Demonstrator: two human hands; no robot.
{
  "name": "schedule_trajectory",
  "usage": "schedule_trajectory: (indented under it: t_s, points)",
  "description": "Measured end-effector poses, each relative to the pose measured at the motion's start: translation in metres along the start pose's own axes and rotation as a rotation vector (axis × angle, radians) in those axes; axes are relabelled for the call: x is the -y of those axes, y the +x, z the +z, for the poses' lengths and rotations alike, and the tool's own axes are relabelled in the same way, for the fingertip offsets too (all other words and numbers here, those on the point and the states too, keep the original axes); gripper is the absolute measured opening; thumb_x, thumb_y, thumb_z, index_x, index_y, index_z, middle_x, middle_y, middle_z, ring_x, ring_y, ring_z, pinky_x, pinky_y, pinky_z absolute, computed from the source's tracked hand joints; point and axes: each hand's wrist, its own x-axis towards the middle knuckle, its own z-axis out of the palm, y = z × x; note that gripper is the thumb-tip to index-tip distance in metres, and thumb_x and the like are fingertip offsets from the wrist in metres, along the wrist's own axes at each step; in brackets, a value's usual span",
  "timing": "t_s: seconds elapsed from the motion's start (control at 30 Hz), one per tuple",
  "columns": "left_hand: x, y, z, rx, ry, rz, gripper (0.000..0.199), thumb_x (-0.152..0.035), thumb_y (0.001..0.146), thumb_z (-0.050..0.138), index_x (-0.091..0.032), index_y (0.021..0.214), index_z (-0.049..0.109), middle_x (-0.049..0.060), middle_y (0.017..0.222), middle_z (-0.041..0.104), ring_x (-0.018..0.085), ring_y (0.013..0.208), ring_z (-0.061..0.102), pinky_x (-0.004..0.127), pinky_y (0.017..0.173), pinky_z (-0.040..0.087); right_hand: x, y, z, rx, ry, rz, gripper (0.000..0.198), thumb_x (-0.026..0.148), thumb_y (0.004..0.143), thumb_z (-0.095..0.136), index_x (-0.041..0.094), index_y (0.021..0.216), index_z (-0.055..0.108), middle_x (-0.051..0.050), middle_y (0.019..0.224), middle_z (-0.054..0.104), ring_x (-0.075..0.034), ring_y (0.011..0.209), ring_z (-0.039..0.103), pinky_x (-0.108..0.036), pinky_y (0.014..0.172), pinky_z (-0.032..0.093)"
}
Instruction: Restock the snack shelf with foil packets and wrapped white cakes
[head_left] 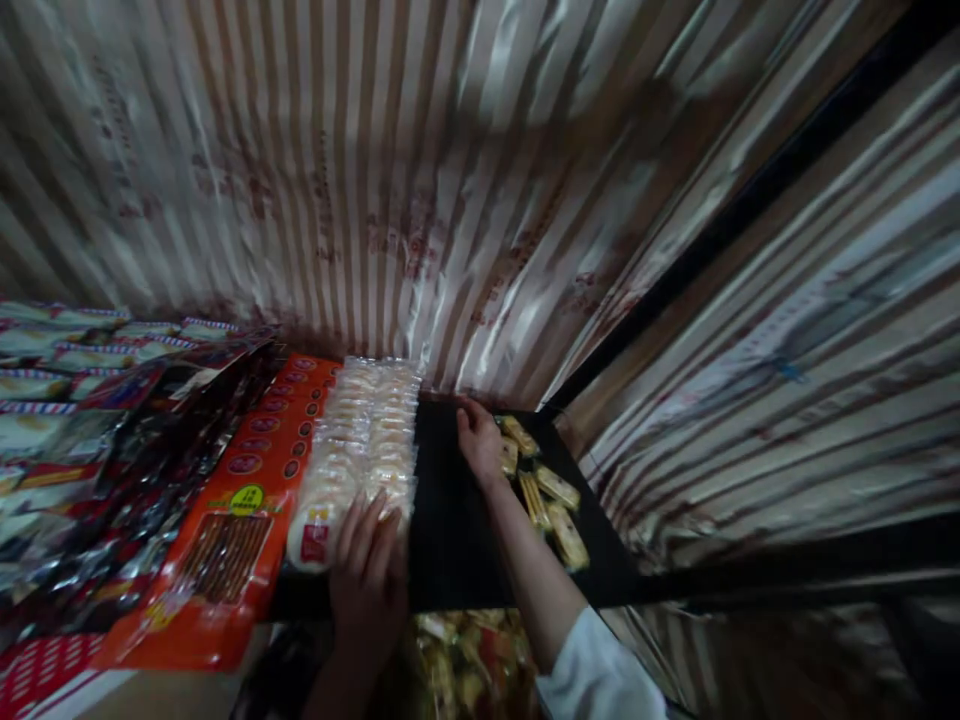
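My left hand (pixel 367 555) lies with its fingers apart on the near end of two rows of clear-wrapped, pale round snack packets (pixel 364 430). One packet at the front has a red label. My right hand (pixel 480 440) reaches over the black shelf (pixel 442 500), close to the back edge. Its thumb and fingers are slightly apart, and I see nothing in them. Just right of that hand, several small yellow-gold wrapped packets (pixel 556 487) lie loosely in a scattered group.
An orange snack bag (pixel 259 460) with brown sticks lies left of the pale packets. Further left are dark shiny packs (pixel 169 460) and white packets (pixel 97 355). Below the shelf sit more gold packets (pixel 465 665). Striped sheeting (pixel 360 180) hangs behind; a black bar (pixel 712 240) slants at right.
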Motion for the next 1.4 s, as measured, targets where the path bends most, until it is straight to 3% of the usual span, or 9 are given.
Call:
schedule_trajectory:
  t_s: [0.1,0.23,0.4,0.57,0.67,0.8,1.0,1.17,1.4]
  points:
    - [-0.011,-0.002,0.004,0.005,-0.023,0.071,0.039,-0.007,0.083,0.042,-0.017,0.119,0.054,0.010,0.118,0.062,0.024,0.125,0.046,0.042,0.101,0.040,-0.020,0.006,-0.044,0.108,-0.239,-0.117,0.034,0.032,0.080,0.053,0.023,0.111,0.063,-0.008,0.123,0.059,-0.025,0.123,0.045,-0.045,0.110,0.023]
    - [-0.032,-0.007,0.011,0.085,-0.065,0.166,0.039,-0.003,0.082,0.040,-0.017,0.116,0.055,0.009,0.117,0.063,0.020,0.124,0.047,0.037,0.100,0.042,-0.035,0.007,-0.072,0.505,-0.413,-0.252,0.038,0.032,0.075,0.064,0.022,0.112,0.064,-0.010,0.124,0.059,-0.026,0.126,0.043,-0.045,0.109,0.024]
    - [-0.046,-0.014,0.016,0.160,-0.053,0.231,0.039,-0.003,0.083,0.040,-0.017,0.116,0.055,0.008,0.117,0.063,0.019,0.124,0.047,0.035,0.100,0.044,-0.028,-0.006,-0.064,0.677,-0.537,-0.318,0.066,0.034,0.066,0.074,0.019,0.127,0.053,-0.016,0.142,0.041,-0.031,0.132,0.033,-0.047,0.105,0.029]
    - [-0.048,-0.018,0.015,0.207,-0.005,0.259,0.039,-0.001,0.082,0.040,-0.017,0.112,0.059,0.007,0.115,0.064,0.018,0.122,0.049,0.031,0.097,0.047,-0.012,-0.016,-0.054,0.662,-0.477,-0.408,0.050,0.018,0.071,0.065,0.019,0.120,0.054,-0.014,0.130,0.053,-0.028,0.125,0.042,-0.042,0.099,0.036]
    - [-0.051,-0.018,0.019,0.223,-0.025,0.249,0.040,-0.001,0.080,0.040,-0.017,0.111,0.060,0.008,0.115,0.064,0.018,0.122,0.048,0.032,0.097,0.048,-0.005,-0.015,-0.059,0.649,-0.265,-0.323,0.035,0.019,0.073,0.060,0.020,0.108,0.059,-0.007,0.102,0.066,-0.022,0.098,0.060,-0.035,0.086,0.045]
    - [-0.059,-0.005,0.036,0.267,-0.069,0.079,0.045,-0.003,0.080,0.037,-0.019,0.117,0.057,0.009,0.122,0.059,0.020,0.123,0.048,0.040,0.099,0.047,0.000,-0.013,-0.072,0.703,0.243,-0.023,0.017,0.029,0.075,0.060,0.020,0.089,0.062,0.000,0.084,0.067,-0.017,0.081,0.063,-0.032,0.080,0.048]
    - [-0.075,0.033,0.082,0.162,-0.210,-0.314,0.049,-0.018,0.087,0.042,-0.015,0.136,0.036,0.017,0.141,0.039,0.025,0.127,0.043,0.034,0.084,0.055,0.004,-0.016,-0.087,0.789,0.762,0.468,0.035,0.035,0.068,0.070,0.019,0.097,0.059,-0.003,0.080,0.070,-0.017,0.070,0.067,-0.035,0.074,0.054]
    - [-0.077,0.062,0.107,0.124,-0.282,-0.417,0.038,-0.014,0.085,0.043,-0.016,0.123,0.050,0.012,0.117,0.057,0.021,0.111,0.055,0.039,0.093,0.049,0.001,-0.017,-0.083,0.803,0.834,0.433,0.035,0.045,0.073,0.068,0.019,0.096,0.062,-0.004,0.087,0.070,-0.016,0.073,0.067,-0.032,0.075,0.054]
    - [-0.064,0.099,0.136,0.134,-0.229,-0.585,0.033,-0.007,0.079,0.042,-0.012,0.106,0.060,0.013,0.107,0.062,0.022,0.103,0.058,0.038,0.095,0.045,-0.012,0.000,-0.042,0.532,0.660,0.339,0.030,0.038,0.062,0.075,0.021,0.083,0.064,0.000,0.079,0.067,-0.016,0.076,0.064,-0.032,0.077,0.052]
